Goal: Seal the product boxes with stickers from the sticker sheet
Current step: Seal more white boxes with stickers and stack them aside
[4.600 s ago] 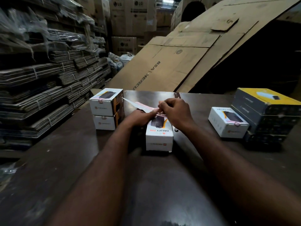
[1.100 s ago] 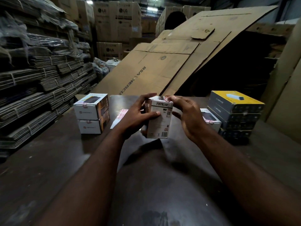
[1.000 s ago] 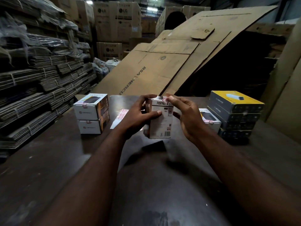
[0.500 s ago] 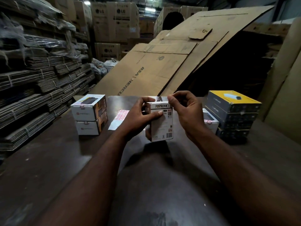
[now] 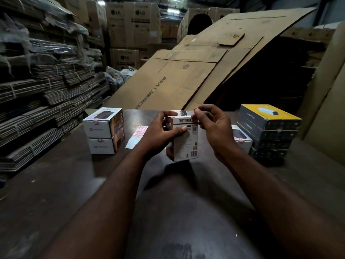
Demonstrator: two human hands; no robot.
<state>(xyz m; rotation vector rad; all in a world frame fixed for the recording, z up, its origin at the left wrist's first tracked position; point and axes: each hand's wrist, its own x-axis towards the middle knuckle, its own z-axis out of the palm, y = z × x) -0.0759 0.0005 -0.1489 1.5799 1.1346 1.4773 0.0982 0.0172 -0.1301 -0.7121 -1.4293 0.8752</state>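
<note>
My left hand (image 5: 158,131) grips a white product box (image 5: 186,144) upright above the dark table (image 5: 168,212), its barcode side facing me. At the box's top right corner my right hand (image 5: 212,128) pinches a small pink sticker (image 5: 193,114) between thumb and forefinger. The sticker sheet (image 5: 137,136), pink squares on white backing, lies flat on the table left of my left hand.
Two white boxes (image 5: 103,130) sit stacked at the left, pink stickers on their edges. Another white box (image 5: 242,141) lies behind my right hand, beside a stack of dark and yellow boxes (image 5: 268,128). Large cardboard sheets (image 5: 177,81) lean behind the table; bundled cardboard (image 5: 37,94) fills the left.
The box went from lying flat to being held upright in my left hand. The sticker sheet left my hands and now lies on the table. My right hand brought a sticker to the box's top corner.
</note>
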